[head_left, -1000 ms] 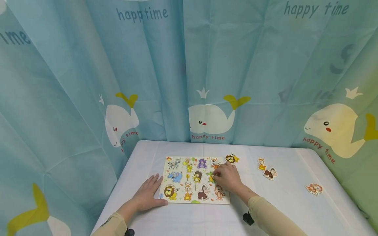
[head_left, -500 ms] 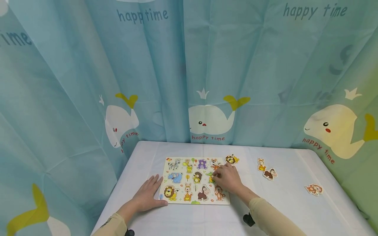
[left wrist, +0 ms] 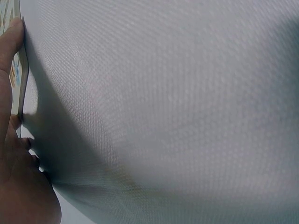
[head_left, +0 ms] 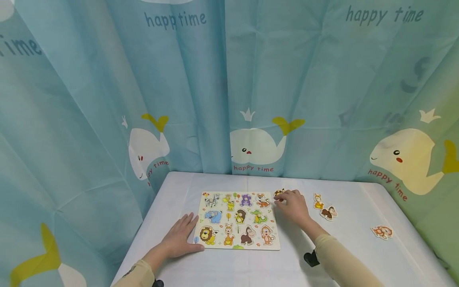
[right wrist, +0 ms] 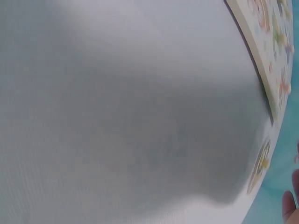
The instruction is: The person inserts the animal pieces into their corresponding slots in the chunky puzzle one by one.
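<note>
An animal puzzle board [head_left: 237, 239] lies on the white-covered table. My left hand [head_left: 179, 238] rests at its lower left corner, fingers extended along the left edge and thumb by the front edge. In the left wrist view a fingertip touches the board's side [left wrist: 21, 88]. My right hand [head_left: 295, 208] hovers just right of the board with nothing visible in it, fingers loosely bent. Its fingertips are close to a loose lion piece [head_left: 278, 193], partly covered by the hand. On the board the crocodile piece [head_left: 259, 217] is in full view.
To the right lie a loose kangaroo piece [head_left: 318, 202] touching a gorilla piece [head_left: 328, 213], and farther off a monkey piece [head_left: 382, 231]. A blue whale-print curtain [head_left: 201, 79] hangs behind the table.
My right hand has let go of the crocodile piece and moved right, off the board toward the loose lion piece. The left hand has stayed put.
</note>
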Action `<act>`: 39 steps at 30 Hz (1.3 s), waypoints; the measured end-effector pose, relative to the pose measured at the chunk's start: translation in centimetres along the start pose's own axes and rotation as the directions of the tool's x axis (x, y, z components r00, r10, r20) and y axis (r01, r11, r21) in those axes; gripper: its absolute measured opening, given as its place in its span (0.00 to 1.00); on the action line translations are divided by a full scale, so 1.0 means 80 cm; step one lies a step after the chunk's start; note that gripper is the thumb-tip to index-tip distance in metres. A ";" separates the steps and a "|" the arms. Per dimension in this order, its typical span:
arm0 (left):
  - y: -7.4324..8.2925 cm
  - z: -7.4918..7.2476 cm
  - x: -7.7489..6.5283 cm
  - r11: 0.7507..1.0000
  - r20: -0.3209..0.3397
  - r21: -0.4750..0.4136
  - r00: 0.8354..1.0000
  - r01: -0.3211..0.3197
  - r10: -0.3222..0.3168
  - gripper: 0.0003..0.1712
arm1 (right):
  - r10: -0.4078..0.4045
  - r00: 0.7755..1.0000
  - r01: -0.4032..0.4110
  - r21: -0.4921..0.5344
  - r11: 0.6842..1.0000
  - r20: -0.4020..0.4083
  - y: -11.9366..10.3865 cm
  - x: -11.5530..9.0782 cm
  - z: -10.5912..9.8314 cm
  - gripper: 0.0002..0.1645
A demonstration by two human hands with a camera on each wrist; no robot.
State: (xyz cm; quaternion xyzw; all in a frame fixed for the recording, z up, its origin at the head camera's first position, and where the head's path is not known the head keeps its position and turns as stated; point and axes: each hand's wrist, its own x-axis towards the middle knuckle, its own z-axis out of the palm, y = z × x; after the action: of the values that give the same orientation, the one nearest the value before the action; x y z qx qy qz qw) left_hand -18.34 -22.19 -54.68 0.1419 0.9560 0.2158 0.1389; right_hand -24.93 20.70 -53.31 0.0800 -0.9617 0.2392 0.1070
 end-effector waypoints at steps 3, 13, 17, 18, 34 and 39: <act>0.000 0.000 -0.001 1.000 -0.003 -0.003 1.000 0.001 -0.001 0.66 | 0.019 1.000 -0.019 -0.001 1.000 -0.025 0.009 0.003 -0.008 0.10; 0.000 0.000 -0.003 1.000 -0.004 -0.016 1.000 0.001 -0.001 0.66 | 0.090 0.995 -0.091 -0.013 0.996 -0.044 0.034 0.009 -0.015 0.13; 0.000 0.000 -0.004 1.000 -0.004 -0.016 1.000 0.002 -0.003 0.66 | 0.115 0.993 -0.116 -0.034 0.993 -0.032 0.042 0.014 -0.016 0.14; 0.001 -0.001 -0.004 1.000 -0.004 -0.017 1.000 0.002 -0.003 0.66 | 0.124 0.992 -0.125 -0.035 0.991 -0.028 0.043 0.015 -0.017 0.15; 0.002 -0.001 -0.002 1.000 0.000 -0.008 1.000 0.004 -0.004 0.66 | 0.205 0.978 -0.202 -0.063 0.977 0.035 0.047 0.030 -0.008 0.16; 0.002 -0.001 -0.001 1.000 -0.002 -0.005 1.000 0.008 -0.008 0.66 | 0.218 0.975 -0.216 -0.055 0.975 0.035 0.048 0.031 -0.003 0.15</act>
State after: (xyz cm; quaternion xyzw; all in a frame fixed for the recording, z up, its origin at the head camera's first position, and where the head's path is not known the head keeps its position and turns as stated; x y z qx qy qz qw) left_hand -18.27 -22.13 -54.53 0.1374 0.9562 0.2176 0.1394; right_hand -28.08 23.92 -54.19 -0.0235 -0.9724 0.2234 0.0626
